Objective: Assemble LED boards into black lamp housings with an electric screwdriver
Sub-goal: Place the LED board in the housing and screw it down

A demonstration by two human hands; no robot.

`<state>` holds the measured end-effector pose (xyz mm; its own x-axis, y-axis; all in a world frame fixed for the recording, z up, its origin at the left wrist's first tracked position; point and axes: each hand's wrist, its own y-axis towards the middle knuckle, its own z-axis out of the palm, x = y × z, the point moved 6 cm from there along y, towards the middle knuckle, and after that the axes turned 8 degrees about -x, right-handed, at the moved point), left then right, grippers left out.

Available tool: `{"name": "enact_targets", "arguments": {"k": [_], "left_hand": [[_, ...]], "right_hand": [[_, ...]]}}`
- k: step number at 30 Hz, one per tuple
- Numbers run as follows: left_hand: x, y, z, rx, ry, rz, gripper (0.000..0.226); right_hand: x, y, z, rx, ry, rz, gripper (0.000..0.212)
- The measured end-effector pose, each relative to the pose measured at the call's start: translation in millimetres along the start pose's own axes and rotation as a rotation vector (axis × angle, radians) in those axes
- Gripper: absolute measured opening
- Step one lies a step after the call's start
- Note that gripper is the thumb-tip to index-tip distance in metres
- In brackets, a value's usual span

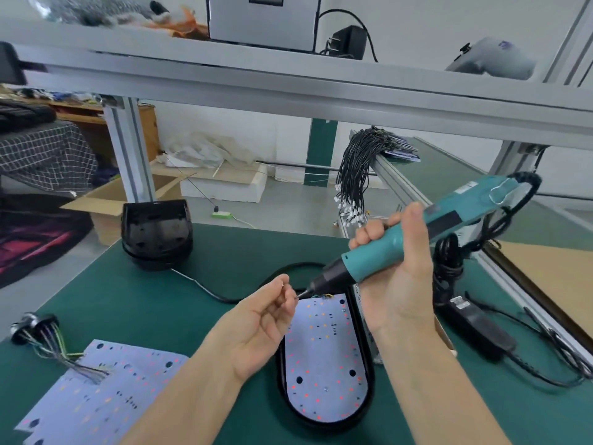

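A black oval lamp housing (369, 385) lies on the green mat with a white LED board (324, 358) seated inside it. My right hand (398, 271) grips a teal electric screwdriver (414, 232), tilted so its bit points down-left above the housing's far end. My left hand (260, 326) pinches a small screw (292, 294) at the bit's tip. Loose LED boards (102, 390) with a bundle of coloured wires (54, 342) lie at the near left. A stack of empty black housings (157, 234) stands at the far left of the mat.
The screwdriver's black cable (221, 295) loops over the mat. A black power adapter (478, 326) with cords lies at the right. A bundle of black wire harnesses (356, 175) hangs off a rail behind. An aluminium frame beam (288, 85) crosses overhead.
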<state>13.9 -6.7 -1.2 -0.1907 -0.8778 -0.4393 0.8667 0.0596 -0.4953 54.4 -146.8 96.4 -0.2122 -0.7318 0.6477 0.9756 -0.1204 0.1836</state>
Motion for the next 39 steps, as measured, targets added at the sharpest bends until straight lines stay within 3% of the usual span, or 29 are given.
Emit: {"name": "enact_targets", "arguments": {"k": [9, 21, 28, 31, 39], "left_hand": [[-0.3, -6.8, -8.4, -0.012, -0.084, -0.014, 0.007], [21.4, -20.4, 0.2, 0.028, -0.089, -0.108, 0.02], [24.8, -22.1, 5.4, 0.107, -0.141, -0.11, 0.02], [25.4, -21.7, 5.3, 0.108, -0.165, -0.102, 0.019], [24.4, -22.7, 6.9, 0.078, -0.197, -0.054, 0.021]], "right_hand": [[0.1, -3.7, 9.8, 0.034, 0.05, -0.029, 0.029], [-6.8, -9.9, 13.9, 0.064, 0.042, -0.047, 0.023], [-2.6, -8.8, 17.0, 0.073, 0.026, -0.055, 0.045], [-3.1, -7.9, 16.2, 0.064, 0.035, -0.048, 0.031], [-7.7, -10.2, 17.2, 0.062, 0.053, -0.033, 0.024]]}}
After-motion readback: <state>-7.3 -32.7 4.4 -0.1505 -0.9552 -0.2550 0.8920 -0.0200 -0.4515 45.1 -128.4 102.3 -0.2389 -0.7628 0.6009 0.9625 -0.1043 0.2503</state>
